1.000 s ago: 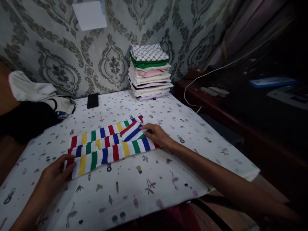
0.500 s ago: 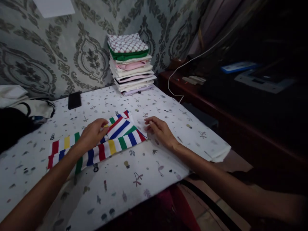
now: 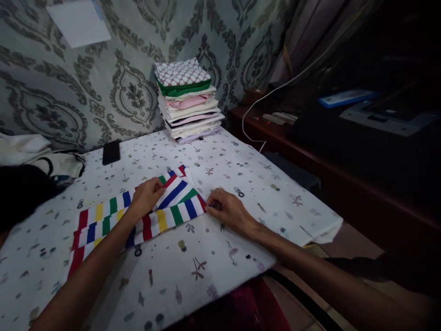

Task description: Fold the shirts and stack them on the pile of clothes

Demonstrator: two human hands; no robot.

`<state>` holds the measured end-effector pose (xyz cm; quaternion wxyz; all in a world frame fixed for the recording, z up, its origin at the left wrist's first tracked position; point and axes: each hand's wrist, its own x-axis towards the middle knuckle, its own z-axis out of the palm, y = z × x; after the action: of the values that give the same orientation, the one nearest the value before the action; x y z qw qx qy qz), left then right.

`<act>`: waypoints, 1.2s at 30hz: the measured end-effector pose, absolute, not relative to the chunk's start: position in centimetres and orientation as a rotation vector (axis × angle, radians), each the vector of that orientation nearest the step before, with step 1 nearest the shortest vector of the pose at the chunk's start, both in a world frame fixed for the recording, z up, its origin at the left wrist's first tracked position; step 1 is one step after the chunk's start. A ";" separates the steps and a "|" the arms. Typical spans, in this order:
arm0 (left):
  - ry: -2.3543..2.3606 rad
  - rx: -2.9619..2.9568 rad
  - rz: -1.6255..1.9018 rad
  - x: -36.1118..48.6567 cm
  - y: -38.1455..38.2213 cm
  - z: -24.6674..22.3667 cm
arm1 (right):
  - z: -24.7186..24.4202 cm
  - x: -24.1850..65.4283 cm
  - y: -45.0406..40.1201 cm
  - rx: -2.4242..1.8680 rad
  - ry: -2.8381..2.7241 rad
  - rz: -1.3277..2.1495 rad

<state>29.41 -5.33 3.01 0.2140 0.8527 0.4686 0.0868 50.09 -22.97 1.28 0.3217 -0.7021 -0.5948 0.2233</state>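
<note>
A garment with red, yellow, green, blue and white stripes (image 3: 170, 216) lies partly folded on the table, its kind not plain. My left hand (image 3: 146, 197) rests on its middle, fingertips pinched together at the striped cloth. At the garment's right-hand corner my right hand (image 3: 229, 211) has its thumb and fingers closed on the fabric edge. My left forearm hides part of the stripes.
A tall stack of folded clothes (image 3: 188, 101) stands at the back by the patterned wall. A black phone (image 3: 111, 152) and heaped clothing (image 3: 51, 161) lie left. Beyond a white cable (image 3: 243, 120), dark furniture (image 3: 310, 158) borders the table (image 3: 248, 285) on the right.
My right hand has come down to the garment's right corner and closed on it. My left hand has shifted slightly along the cloth. The camera view has tilted up a little.
</note>
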 end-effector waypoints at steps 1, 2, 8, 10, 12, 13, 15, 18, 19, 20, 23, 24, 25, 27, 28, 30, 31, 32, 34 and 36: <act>1.306 2.352 0.244 29.4 -5.4 3.0 | 1.3 50.1 -23.0 -1.839 -1.564 0.585; 1.312 2.348 0.242 29.4 -5.4 3.0 | 1.3 50.1 -23.0 -1.837 -1.568 0.580; 1.304 2.424 0.222 29.5 -6.0 3.5 | 1.2 50.2 -23.2 -1.849 -1.605 0.534; 1.303 2.393 0.259 28.4 -6.0 4.0 | 1.1 50.4 -23.1 -1.829 -1.596 0.530; 1.314 2.372 0.308 26.0 -5.7 4.6 | 1.3 50.7 -22.8 -1.818 -1.591 0.511; 1.328 2.371 0.322 24.4 -5.5 4.9 | 1.5 50.8 -22.4 -1.820 -1.594 0.492; 1.358 2.367 0.304 20.4 -5.1 5.3 | 1.9 50.7 -21.2 -1.826 -1.622 0.435; 1.430 2.322 0.228 14.4 -5.4 5.6 | 2.4 49.4 -18.4 -1.778 -1.736 0.380; 1.451 2.302 0.204 12.8 -5.7 5.6 | 2.4 48.7 -17.4 -1.742 -1.793 0.377; 1.467 2.287 0.188 11.5 -6.1 5.5 | 2.2 47.9 -16.4 -1.704 -1.854 0.374; 1.498 2.252 0.136 9.5 -7.8 5.3 | 1.0 45.5 -14.3 -1.614 -2.026 0.338; 1.516 2.234 0.110 9.3 -8.3 5.3 | 0.4 44.9 -13.9 -1.602 -2.070 0.312; 1.543 2.209 0.083 9.2 -8.8 5.3 | -0.2 44.4 -13.7 -1.600 -2.103 0.283; 1.607 2.135 0.029 9.0 -9.6 5.4 | -1.3 43.8 -13.6 -1.614 -2.148 0.218; 1.635 2.088 0.005 8.9 -9.8 5.4 | -1.6 43.7 -13.6 -1.625 -2.161 0.183; 1.657 1.999 -0.014 8.4 -10.0 5.4 | -2.1 43.6 -13.8 -1.651 -2.180 0.127; 1.656 1.966 0.011 8.1 -10.1 5.3 | -2.2 43.6 -13.9 -1.664 -2.190 0.107; 1.653 1.940 0.069 7.8 -10.2 5.2 | -2.2 43.6 -14.0 -1.675 -2.202 0.092; 1.654 1.897 0.263 7.6 -10.6 4.7 | -2.3 43.6 -14.0 -1.680 -2.235 0.063; 1.686 1.860 0.452 7.7 -11.3 4.2 | -2.3 43.6 -14.0 -1.661 -2.266 0.038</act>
<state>7.73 -11.27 4.22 0.2910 0.6975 0.6325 0.1696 43.58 -14.03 -2.31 0.1651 -0.5831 -0.7954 0.0134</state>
